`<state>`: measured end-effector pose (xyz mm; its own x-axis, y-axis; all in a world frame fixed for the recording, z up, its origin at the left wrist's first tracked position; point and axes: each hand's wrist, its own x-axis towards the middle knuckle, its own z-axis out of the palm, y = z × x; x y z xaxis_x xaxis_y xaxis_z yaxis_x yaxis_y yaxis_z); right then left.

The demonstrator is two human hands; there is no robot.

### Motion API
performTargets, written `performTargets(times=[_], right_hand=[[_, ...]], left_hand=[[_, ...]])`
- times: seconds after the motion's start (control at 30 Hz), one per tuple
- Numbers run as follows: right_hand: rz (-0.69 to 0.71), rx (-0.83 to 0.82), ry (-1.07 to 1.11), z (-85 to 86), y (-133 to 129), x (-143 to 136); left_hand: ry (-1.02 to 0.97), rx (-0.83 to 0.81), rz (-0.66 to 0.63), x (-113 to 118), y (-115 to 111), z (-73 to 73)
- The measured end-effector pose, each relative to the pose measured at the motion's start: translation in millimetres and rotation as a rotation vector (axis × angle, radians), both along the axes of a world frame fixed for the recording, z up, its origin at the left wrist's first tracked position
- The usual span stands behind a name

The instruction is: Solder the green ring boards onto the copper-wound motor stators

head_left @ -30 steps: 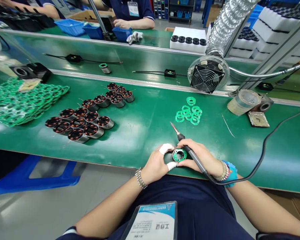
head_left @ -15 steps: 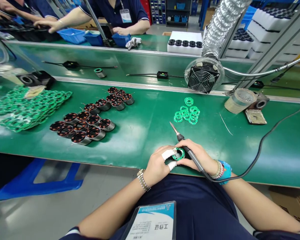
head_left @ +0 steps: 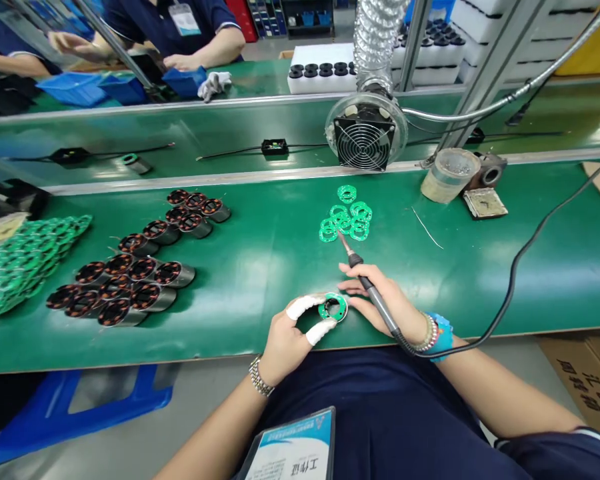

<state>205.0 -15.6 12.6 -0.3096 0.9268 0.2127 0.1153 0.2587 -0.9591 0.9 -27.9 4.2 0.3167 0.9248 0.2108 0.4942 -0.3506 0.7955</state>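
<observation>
My left hand (head_left: pixel 291 339), with white covers on thumb and forefinger, grips a motor stator topped by a green ring-shaped circuit board (head_left: pixel 333 307) near the table's front edge. Beside it, my right hand (head_left: pixel 387 300) holds a soldering iron (head_left: pixel 377 297) resting across the hand, its tip pointing away from me. The right fingers are partly extended close to the stator's right side; whether they touch it I cannot tell. Past the iron's tip lies a small group of loose green ring boards (head_left: pixel 347 217).
Copper-wound stators (head_left: pixel 143 269) stand in rows at left, beside a stack of green board panels (head_left: pixel 35 260). A fan (head_left: pixel 364 143) with a foil duct hangs behind. At right are a tub (head_left: pixel 450 175), a sponge tray (head_left: pixel 485 203) and the iron's cable (head_left: pixel 517 293). A co-worker (head_left: pixel 180 40) sits opposite.
My right fingers have come away from the board and stator, which stay in my left hand. The iron's tip now appears nearer the loose ring boards. The whole view has shifted to the right.
</observation>
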Motion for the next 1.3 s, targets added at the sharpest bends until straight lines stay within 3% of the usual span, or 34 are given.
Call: performTargets(times=[0.37, 1.0, 1.3], right_hand=[[0.059, -0.136, 0.094, -1.1, 1, -3], [-0.055, -0.028, -0.041, -0.1, -3, -12], [-0.055, -0.132, -0.018, 8.6, 2, -11]], left_hand=[[0.072, 0.0, -0.036, -6, 1, -3.2], [0.099, 0.036, -0.009, -3, -1, -3.2], [0.077, 0.067, -0.024, -1, 0, -0.7]])
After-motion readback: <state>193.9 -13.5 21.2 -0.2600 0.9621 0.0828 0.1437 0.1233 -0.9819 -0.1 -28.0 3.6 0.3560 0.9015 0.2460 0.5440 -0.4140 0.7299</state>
